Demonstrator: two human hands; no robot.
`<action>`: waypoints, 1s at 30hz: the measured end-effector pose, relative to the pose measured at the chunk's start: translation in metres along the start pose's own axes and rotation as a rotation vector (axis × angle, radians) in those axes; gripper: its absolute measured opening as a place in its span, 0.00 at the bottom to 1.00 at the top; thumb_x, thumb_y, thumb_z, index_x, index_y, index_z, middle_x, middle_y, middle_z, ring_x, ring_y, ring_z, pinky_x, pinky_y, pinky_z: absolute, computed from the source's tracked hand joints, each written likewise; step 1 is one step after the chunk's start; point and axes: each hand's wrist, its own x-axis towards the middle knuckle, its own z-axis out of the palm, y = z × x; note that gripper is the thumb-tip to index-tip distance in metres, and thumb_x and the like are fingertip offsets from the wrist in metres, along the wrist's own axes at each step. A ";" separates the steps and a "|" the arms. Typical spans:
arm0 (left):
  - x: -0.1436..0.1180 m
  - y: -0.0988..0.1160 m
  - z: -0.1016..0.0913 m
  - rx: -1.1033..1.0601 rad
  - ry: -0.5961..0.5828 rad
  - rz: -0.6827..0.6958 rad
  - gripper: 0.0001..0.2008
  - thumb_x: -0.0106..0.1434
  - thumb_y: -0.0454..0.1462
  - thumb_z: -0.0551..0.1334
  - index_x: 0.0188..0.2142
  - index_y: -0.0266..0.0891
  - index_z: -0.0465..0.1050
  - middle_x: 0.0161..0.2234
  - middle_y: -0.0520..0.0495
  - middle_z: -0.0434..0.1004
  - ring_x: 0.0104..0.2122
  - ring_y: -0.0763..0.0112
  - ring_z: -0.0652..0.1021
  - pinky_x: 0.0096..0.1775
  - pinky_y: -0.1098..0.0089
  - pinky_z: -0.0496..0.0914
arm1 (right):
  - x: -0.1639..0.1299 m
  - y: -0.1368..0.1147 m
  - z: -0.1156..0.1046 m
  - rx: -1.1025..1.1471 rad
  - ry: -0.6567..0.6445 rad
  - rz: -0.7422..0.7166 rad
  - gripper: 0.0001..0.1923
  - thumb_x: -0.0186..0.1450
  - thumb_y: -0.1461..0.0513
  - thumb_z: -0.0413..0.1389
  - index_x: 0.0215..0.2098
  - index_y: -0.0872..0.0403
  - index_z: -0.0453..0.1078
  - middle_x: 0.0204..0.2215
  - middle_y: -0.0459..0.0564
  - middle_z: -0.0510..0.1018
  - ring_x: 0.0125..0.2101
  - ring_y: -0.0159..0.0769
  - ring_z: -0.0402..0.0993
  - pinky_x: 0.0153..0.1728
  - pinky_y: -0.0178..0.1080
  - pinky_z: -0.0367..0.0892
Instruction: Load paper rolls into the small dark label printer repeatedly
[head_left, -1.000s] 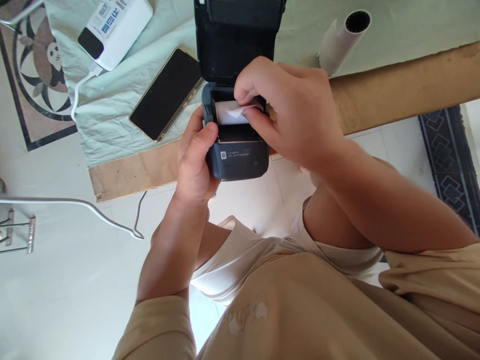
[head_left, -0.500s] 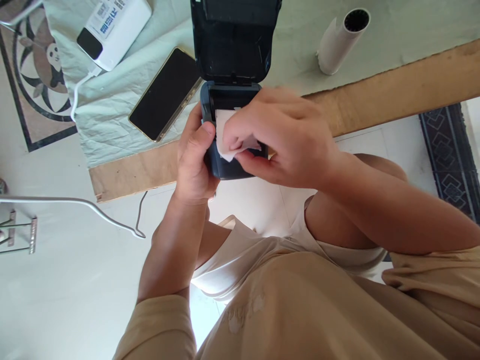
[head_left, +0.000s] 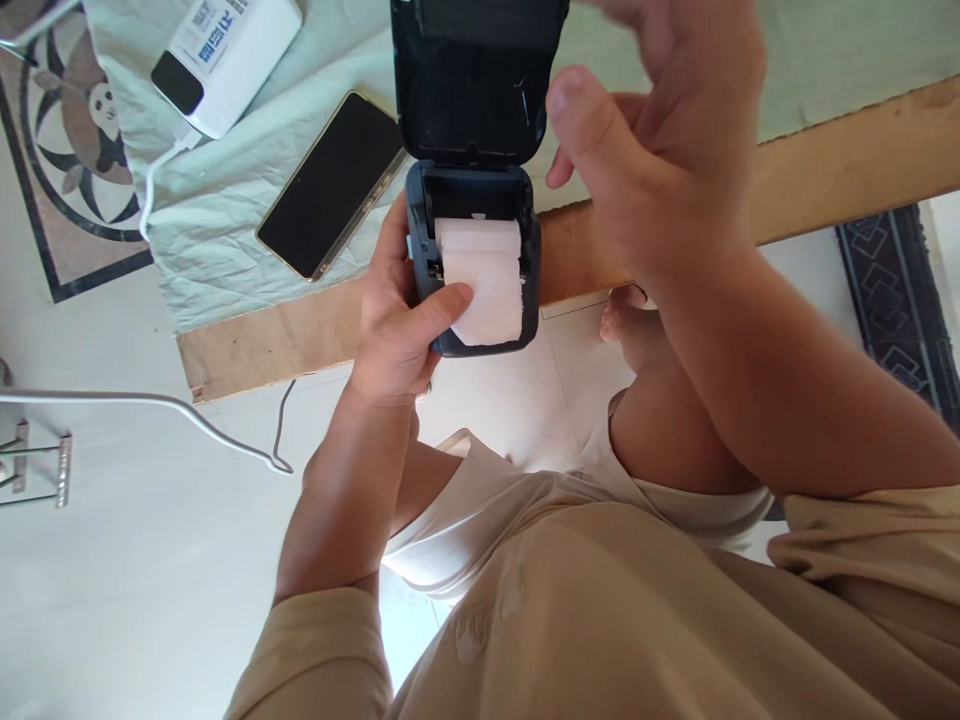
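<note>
My left hand point(head_left: 405, 320) holds a small dark label printer point(head_left: 530, 260) from its left side. The printer's black lid point(head_left: 472, 90) is swung up and away from me. White paper point(head_left: 484, 295) lies in the paper bay, its loose end reaching over the near edge, and my left thumb presses on it. To the right of the raised lid is my right hand point(head_left: 660, 140), off the paper, with thumb and fingers apart and nothing visible in it. Its upper fingers are blurred and cut off by the top of the view.
A dark-screened phone point(head_left: 330, 185) lies on the green cloth point(head_left: 225, 215) left of the printer. Beyond it is a white power bank point(head_left: 232, 65) with a white cable point(head_left: 154, 185). A wooden edge point(head_left: 277, 340) borders the cloth. A white hose-like bar point(head_left: 150, 400) crosses the left side.
My right hand has let go of the paper and moved up beside the lid, covering the cardboard-like tube. The paper now lies flat, with my left thumb moved onto it.
</note>
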 end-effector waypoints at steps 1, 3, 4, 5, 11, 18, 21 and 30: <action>0.000 0.000 0.000 0.003 -0.005 0.013 0.30 0.53 0.43 0.75 0.55 0.49 0.72 0.49 0.49 0.80 0.50 0.51 0.78 0.47 0.57 0.73 | 0.001 0.003 0.001 0.017 0.028 -0.088 0.11 0.68 0.59 0.54 0.49 0.48 0.68 0.54 0.42 0.73 0.53 0.30 0.73 0.34 0.28 0.70; 0.000 0.000 0.000 0.019 -0.005 0.010 0.31 0.53 0.42 0.75 0.56 0.50 0.71 0.48 0.50 0.80 0.48 0.54 0.79 0.44 0.59 0.74 | 0.002 0.006 0.003 0.024 0.103 -0.332 0.08 0.65 0.59 0.58 0.42 0.49 0.71 0.42 0.42 0.79 0.44 0.29 0.76 0.37 0.30 0.73; 0.000 0.000 0.000 0.026 -0.003 0.010 0.32 0.52 0.42 0.75 0.56 0.51 0.71 0.48 0.50 0.80 0.48 0.55 0.79 0.44 0.60 0.74 | 0.001 0.006 0.002 0.021 0.115 -0.399 0.06 0.64 0.59 0.59 0.40 0.50 0.72 0.37 0.41 0.79 0.40 0.27 0.76 0.42 0.32 0.74; 0.000 0.000 0.000 0.030 -0.006 0.013 0.32 0.52 0.43 0.76 0.56 0.51 0.71 0.48 0.50 0.80 0.47 0.55 0.79 0.45 0.60 0.74 | 0.000 0.005 0.001 -0.056 0.046 -0.312 0.05 0.67 0.58 0.58 0.39 0.50 0.72 0.38 0.42 0.79 0.41 0.28 0.75 0.41 0.32 0.73; 0.001 -0.004 -0.002 -0.009 -0.002 0.005 0.29 0.50 0.40 0.76 0.50 0.48 0.70 0.49 0.50 0.78 0.51 0.53 0.77 0.54 0.55 0.72 | -0.007 -0.004 -0.006 -0.191 -0.253 -0.197 0.08 0.59 0.67 0.62 0.36 0.52 0.73 0.44 0.43 0.77 0.35 0.25 0.73 0.32 0.30 0.70; 0.001 -0.003 -0.002 -0.004 -0.013 -0.003 0.30 0.48 0.42 0.77 0.49 0.49 0.71 0.49 0.50 0.78 0.51 0.51 0.76 0.53 0.54 0.71 | -0.009 0.001 -0.002 -0.231 -0.303 -0.190 0.07 0.58 0.66 0.59 0.35 0.52 0.73 0.48 0.48 0.74 0.25 0.21 0.62 0.31 0.33 0.69; 0.000 0.001 0.001 0.001 -0.012 -0.019 0.32 0.48 0.40 0.77 0.52 0.50 0.70 0.49 0.50 0.78 0.52 0.51 0.76 0.52 0.55 0.73 | -0.011 0.001 0.000 -0.233 -0.315 -0.197 0.03 0.59 0.64 0.58 0.32 0.51 0.73 0.47 0.48 0.73 0.27 0.25 0.64 0.29 0.34 0.68; 0.000 -0.005 -0.002 0.007 -0.032 0.041 0.32 0.50 0.51 0.75 0.53 0.53 0.71 0.52 0.49 0.78 0.53 0.48 0.76 0.48 0.55 0.75 | -0.008 0.014 0.004 0.060 -0.423 0.242 0.35 0.55 0.60 0.64 0.60 0.43 0.61 0.57 0.48 0.71 0.26 0.23 0.70 0.21 0.30 0.68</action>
